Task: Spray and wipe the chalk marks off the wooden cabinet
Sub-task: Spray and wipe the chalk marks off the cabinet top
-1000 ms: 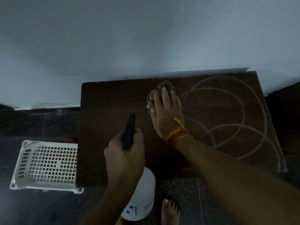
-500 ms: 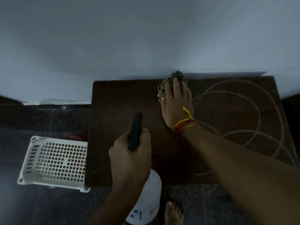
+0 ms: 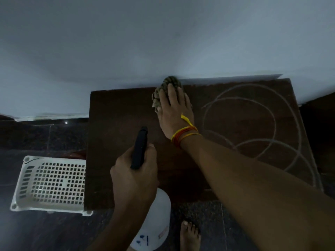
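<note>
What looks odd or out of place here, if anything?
Nothing is spilled or broken. The only marks are the chalk rings on the right half of the cabinet, not yet wiped. The right hand presses the cloth at the back edge.

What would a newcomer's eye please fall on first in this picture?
Pale chalk rings loop over the right half of the dark cabinet top. At its far edge the right hand presses a cloth flat. Nearer, the left hand grips a white spray bottle.
</note>
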Demonstrator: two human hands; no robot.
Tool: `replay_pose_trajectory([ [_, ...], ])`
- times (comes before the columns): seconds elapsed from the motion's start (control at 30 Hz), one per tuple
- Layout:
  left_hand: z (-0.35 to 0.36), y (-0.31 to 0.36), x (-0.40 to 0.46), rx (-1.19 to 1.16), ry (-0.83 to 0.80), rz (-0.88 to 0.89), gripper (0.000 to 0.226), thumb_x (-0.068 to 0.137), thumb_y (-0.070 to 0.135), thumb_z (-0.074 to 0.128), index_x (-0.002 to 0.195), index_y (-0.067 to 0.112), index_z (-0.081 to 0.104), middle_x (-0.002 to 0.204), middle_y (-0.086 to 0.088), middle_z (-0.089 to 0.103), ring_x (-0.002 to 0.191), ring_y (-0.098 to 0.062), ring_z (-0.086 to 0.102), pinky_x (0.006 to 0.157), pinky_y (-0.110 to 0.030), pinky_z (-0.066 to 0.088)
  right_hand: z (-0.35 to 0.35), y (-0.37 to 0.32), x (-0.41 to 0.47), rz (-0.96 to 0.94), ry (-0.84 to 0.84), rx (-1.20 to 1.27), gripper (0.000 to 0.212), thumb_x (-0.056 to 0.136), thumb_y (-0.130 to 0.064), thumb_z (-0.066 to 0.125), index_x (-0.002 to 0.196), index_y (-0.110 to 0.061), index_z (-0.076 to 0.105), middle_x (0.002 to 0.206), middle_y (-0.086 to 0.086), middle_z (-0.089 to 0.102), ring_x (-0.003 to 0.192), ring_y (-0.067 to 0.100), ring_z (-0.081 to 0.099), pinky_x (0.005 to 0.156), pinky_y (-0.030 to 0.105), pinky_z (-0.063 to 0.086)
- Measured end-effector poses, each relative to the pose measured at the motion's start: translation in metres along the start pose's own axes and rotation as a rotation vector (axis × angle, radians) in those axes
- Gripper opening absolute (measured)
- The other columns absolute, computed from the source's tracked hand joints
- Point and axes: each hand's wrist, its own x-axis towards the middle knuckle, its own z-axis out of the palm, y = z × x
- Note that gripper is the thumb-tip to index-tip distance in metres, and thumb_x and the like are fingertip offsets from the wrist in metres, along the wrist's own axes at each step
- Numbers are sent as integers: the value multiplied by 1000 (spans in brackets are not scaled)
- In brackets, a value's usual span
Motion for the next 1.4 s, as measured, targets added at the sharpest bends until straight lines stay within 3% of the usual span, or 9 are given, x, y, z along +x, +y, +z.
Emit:
replay_pose_trajectory([
  [0.23, -6, 3, -8, -58, -33, -36, 25, 92, 33, 57, 74, 16, 63, 74, -14, 68, 55, -26, 64, 51, -33, 52, -3, 25, -34, -60, 42, -56, 56, 89, -36, 32, 139, -13, 44, 145, 17, 40, 131, 40, 39, 107, 50, 33],
  [0.37, -7, -4, -17, -74, -35, -19, 23, 92, 32, 56, 74, 18, 60, 79, -17, 67, 56, -28, 63, 49, -34, 54, -5, 26, -18, 9, 41, -52, 58, 89, -36, 27, 140, -12, 42, 148, 17, 36, 133, 41, 35, 109, 50, 29],
  [0.53, -8, -8, -27, -68, -41, -24, 24, 92, 32, 56, 76, 16, 61, 77, -18, 68, 50, -20, 60, 51, -39, 55, -1, 22, -96, 36, 14, -19, 55, 94, -36, 31, 143, -12, 37, 150, 16, 31, 137, 39, 29, 112, 51, 27],
  [0.67, -5, -9, -33, -63, -24, 1, 24, 94, 30, 57, 78, 13, 62, 79, -19, 68, 57, -33, 63, 54, -46, 57, 2, 23, -137, -17, -50, -52, 56, 92, -37, 33, 142, -12, 38, 149, 16, 33, 137, 39, 32, 110, 52, 30],
  [0.87, 1, -19, -46, -25, -33, 47, 22, 94, 30, 55, 75, 20, 59, 82, -17, 67, 60, -33, 62, 55, -42, 56, -1, 27, -93, -9, -18, -26, 55, 94, -34, 40, 144, -13, 34, 152, 16, 28, 139, 40, 26, 113, 51, 23],
  [1.0, 0, -23, -57, -13, -11, 58, 24, 95, 29, 55, 73, 20, 59, 77, -15, 67, 64, -38, 64, 53, -39, 55, 5, 16, -141, 23, -14, -24, 56, 95, -35, 39, 145, -12, 33, 152, 16, 28, 139, 39, 25, 113, 52, 23],
  [1.13, -3, -26, -64, -5, 2, 88, 29, 95, 28, 56, 77, 7, 65, 73, -18, 67, 63, -36, 64, 50, -36, 53, 9, 9, -206, 4, -57, -53, 56, 92, -36, 34, 142, -12, 38, 149, 17, 33, 136, 40, 32, 110, 53, 30],
  [1.27, -8, -29, -68, 6, 8, 108, 33, 94, 30, 57, 78, 2, 66, 69, -20, 65, 61, -35, 62, 54, -48, 55, 9, 17, -200, -42, -53, -56, 56, 93, -37, 31, 142, -13, 39, 149, 17, 35, 135, 40, 34, 108, 54, 31],
  [1.4, -14, -36, -72, 15, 10, 100, 34, 93, 32, 57, 78, 3, 66, 72, -19, 68, 62, -34, 62, 55, -53, 55, 9, 16, -169, 43, -32, -48, 56, 94, -37, 29, 144, -12, 36, 150, 17, 32, 137, 42, 29, 111, 54, 28],
])
